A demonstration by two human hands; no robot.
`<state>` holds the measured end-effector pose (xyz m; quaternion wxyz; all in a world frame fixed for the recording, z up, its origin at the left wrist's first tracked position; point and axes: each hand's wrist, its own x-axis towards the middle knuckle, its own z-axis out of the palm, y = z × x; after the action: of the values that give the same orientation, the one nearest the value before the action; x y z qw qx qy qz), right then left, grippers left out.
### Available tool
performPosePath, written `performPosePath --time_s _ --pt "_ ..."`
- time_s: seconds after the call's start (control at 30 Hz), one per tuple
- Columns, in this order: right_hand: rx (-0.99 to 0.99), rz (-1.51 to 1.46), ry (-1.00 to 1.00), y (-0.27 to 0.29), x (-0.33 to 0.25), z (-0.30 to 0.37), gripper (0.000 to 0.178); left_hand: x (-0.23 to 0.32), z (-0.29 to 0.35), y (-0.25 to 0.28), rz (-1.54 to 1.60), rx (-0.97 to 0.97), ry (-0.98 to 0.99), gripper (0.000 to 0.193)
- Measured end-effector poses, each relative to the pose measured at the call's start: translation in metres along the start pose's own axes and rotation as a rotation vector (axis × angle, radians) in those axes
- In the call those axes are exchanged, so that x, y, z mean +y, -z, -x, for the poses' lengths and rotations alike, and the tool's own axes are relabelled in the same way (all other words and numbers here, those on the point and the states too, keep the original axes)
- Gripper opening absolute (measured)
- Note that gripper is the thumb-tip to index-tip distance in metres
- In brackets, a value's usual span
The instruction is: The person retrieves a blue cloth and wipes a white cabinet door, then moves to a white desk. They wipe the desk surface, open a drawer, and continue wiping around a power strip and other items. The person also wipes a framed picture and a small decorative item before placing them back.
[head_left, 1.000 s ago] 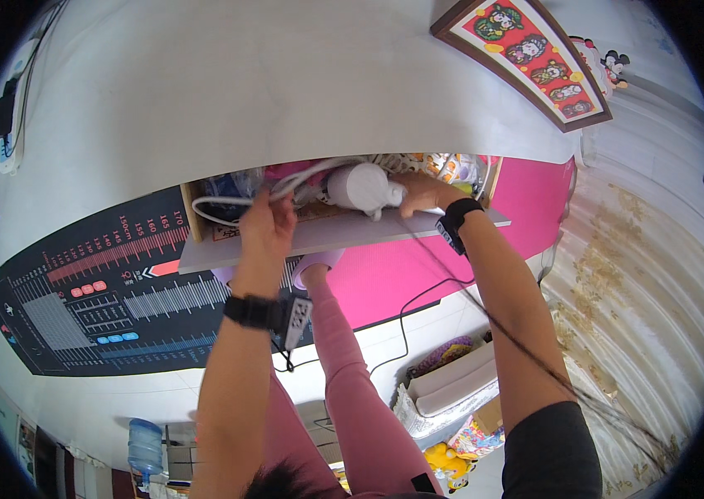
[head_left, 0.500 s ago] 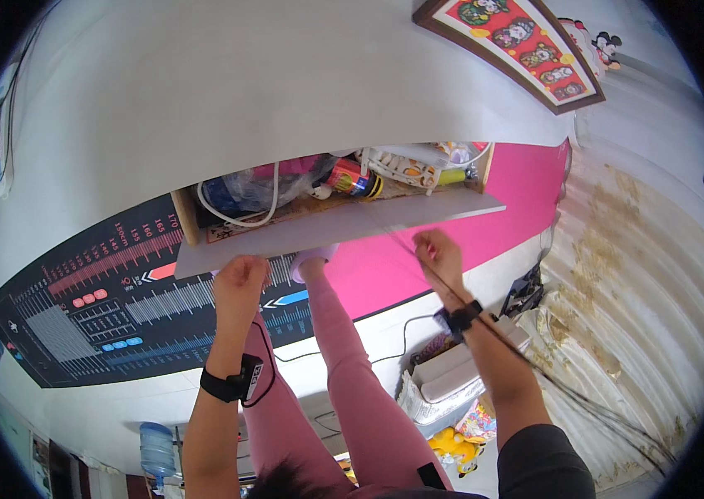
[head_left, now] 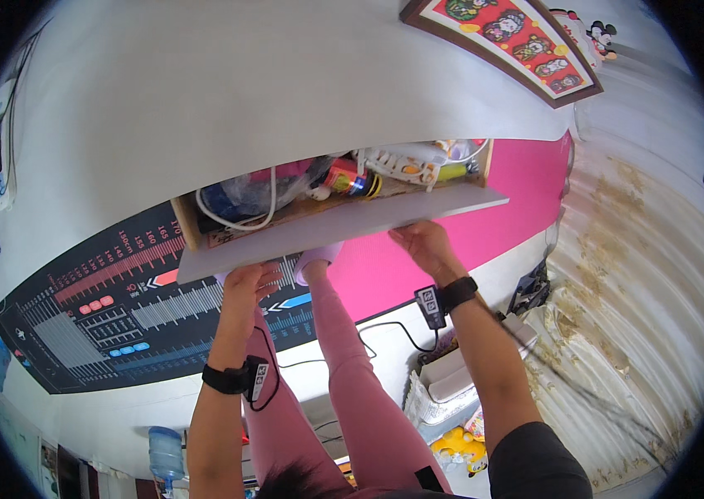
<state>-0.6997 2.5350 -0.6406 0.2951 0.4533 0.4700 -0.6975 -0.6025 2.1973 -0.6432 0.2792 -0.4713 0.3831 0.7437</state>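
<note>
An open drawer with a grey front panel (head_left: 344, 223) sticks out below the white tabletop. My left hand (head_left: 248, 283) is just under the panel's left part, its fingers loosely spread and holding nothing. Under the right part of the panel is my right hand (head_left: 425, 249), fingers apart and slightly bent, the tips close to the panel's lower edge; I cannot tell whether they touch it. Inside the drawer lie a clear plastic bag (head_left: 285, 195), a white looped cord (head_left: 273, 200), a red and yellow jar (head_left: 352, 179) and a patterned white pouch (head_left: 402, 166).
The white tabletop (head_left: 227, 91) spreads above the drawer, with a framed picture (head_left: 527, 46) at the far right. Below lie a dark printed mat (head_left: 102, 308) and a pink mat (head_left: 527, 183). A pale curtain (head_left: 618, 249) hangs on the right; a loose cable (head_left: 402, 324) crosses the floor.
My left hand has loosened from a curled fist and spread its fingers. The right hand has shifted left and turned, its fingers opening toward the panel. The drawer looks about as far out as before.
</note>
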Motion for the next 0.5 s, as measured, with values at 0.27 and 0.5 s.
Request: performPosePath --time_s 0.27,0.5 --pt "-0.159 -0.094 0.312 -0.055 -0.041 -0.025 0.045 0.075 -0.03 -0.03 0.159 -0.149 -0.162 0.034" --pt "-0.129 -0.147 0.435 -0.112 -0.047 -0.035 0.061 0.111 -0.049 -0.048 0.421 -0.247 -0.132 0.036"
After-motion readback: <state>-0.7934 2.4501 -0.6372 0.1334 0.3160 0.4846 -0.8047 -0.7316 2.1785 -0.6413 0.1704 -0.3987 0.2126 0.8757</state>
